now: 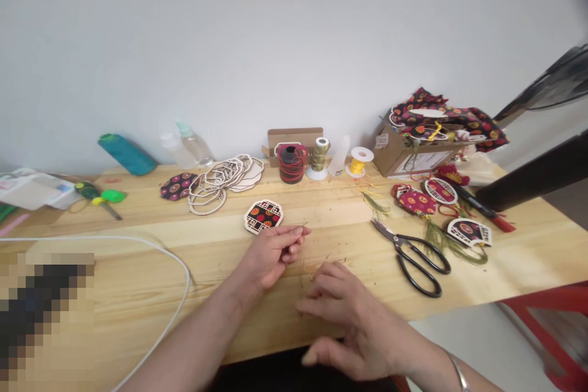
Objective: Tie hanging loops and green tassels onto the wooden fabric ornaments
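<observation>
My left hand (274, 252) hovers low over the wooden table (138, 282), fingertips pinched on thin green threads (303, 263) that run down toward my right hand (349, 318). My right hand rests near the front edge, its fingers curled over the lower end of the same threads. Just beyond my left hand lies a round ornament (263, 215) with a white cut-out frame over dark patterned fabric.
Black scissors (416, 255) lie to the right. Finished ornaments (438, 199) and a cardboard box (408, 156) of fabric sit at far right. Thread spools (305, 161), white frames (223, 180), bottles (188, 144), green scissors (98, 196) and a white cable (174, 269) lie behind and left.
</observation>
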The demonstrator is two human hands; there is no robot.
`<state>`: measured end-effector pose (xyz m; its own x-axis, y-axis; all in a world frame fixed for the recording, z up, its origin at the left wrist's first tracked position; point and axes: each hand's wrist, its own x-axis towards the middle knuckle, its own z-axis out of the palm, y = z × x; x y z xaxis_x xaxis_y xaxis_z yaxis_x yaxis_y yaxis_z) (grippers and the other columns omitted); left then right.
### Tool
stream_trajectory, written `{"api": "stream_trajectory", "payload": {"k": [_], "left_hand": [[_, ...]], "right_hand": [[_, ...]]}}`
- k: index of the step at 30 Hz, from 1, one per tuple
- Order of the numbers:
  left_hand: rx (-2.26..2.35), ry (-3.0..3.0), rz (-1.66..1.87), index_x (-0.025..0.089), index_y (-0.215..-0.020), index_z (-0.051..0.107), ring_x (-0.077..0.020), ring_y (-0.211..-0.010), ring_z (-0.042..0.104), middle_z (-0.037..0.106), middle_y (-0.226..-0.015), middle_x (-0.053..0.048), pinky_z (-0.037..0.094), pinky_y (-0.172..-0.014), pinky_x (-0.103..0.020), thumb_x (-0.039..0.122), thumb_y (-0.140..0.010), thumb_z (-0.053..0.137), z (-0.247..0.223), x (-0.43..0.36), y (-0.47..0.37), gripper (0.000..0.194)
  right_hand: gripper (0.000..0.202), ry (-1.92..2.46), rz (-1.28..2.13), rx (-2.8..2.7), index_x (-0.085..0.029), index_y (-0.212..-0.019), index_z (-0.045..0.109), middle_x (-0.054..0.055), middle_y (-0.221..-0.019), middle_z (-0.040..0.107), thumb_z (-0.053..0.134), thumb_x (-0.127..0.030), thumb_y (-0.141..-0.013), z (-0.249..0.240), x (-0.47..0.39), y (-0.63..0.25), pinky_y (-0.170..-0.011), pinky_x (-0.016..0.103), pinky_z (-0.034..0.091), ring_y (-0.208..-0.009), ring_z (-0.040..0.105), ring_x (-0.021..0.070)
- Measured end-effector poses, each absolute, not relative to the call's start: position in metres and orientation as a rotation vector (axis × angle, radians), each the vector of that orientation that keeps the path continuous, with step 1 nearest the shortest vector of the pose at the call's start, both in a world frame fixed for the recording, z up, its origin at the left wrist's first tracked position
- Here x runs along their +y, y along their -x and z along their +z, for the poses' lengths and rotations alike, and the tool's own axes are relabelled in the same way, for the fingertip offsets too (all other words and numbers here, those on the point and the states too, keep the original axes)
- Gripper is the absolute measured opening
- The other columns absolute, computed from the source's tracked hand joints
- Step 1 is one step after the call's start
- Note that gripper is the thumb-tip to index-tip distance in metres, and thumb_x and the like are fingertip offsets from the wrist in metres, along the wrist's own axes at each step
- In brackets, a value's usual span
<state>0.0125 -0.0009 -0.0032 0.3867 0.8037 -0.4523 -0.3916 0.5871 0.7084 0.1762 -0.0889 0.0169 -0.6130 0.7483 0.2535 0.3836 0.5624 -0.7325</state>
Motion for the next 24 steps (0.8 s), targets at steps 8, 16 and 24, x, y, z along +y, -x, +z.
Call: {"api": "stream_trajectory", "payload": {"k": [8,16,24], "left_hand": [[0.888,-0.668,0.815,0.006,-0.075,0.071,-0.0018,-0.043,0.035,0.046,-0.052,0.002,0.016,-0.041,-0.016,0.022,-0.059,0.076,-0.002,-0.003,-0.013,0.023],[0.862,-0.749,0.759,0.008,-0.055,0.060,-0.0013,-0.042,0.031,0.045,-0.052,0.003,0.013,-0.042,-0.019,0.027,-0.060,0.076,0.002,-0.007,-0.015,0.025],[0.897,-0.761,0.747,0.009,-0.051,0.055,-0.0014,-0.041,0.030,0.043,-0.051,0.003,0.011,-0.042,-0.020,0.027,-0.060,0.073,0.003,-0.008,-0.016,0.028]], "right_hand": [[0.019,1.379,1.073,-1.541,-0.019,-0.088,0.073,0.005,-0.075,0.065,0.058,-0.029,-0.081,0.015,-0.044,-0.183,-0.070,0.031,0.042,-0.072,0.057,0.0161],[0.036,1.227,1.814,-1.044,-0.018,-0.094,0.072,0.001,-0.069,0.068,0.074,-0.036,-0.064,-0.005,-0.009,-0.175,-0.058,0.025,0.034,-0.057,0.048,0.0089],[0.021,1.169,1.752,-0.909,-0.014,-0.061,0.070,-0.001,-0.053,0.062,0.079,-0.032,-0.054,0.002,-0.004,-0.166,-0.055,0.025,0.029,-0.050,0.042,0.0065]]}}
